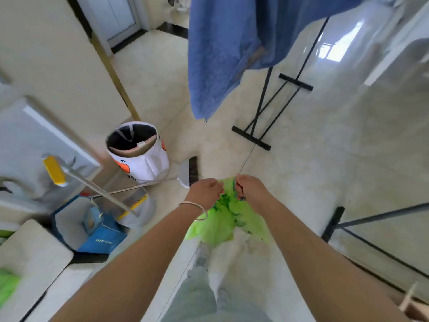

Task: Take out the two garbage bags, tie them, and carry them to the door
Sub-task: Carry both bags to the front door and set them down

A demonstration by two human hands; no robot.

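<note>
Hands are working at a green bag [228, 219] hanging over the floor [301, 182]: left hand [205, 190] and right hand [247, 190] are each pinching its gathered mouth, apparently tying it. Beside the bin [139, 152], the knot is looking unfinished; the second bag and the carry to the door are seemingly still waiting.

Open floor [301, 182] runs ahead at centre-right. A hanging blue towel [220, 54] and black rack [267, 112] block the upper centre; bin [139, 152], broom [190, 170] and mop bucket [92, 224] crowd the left.
</note>
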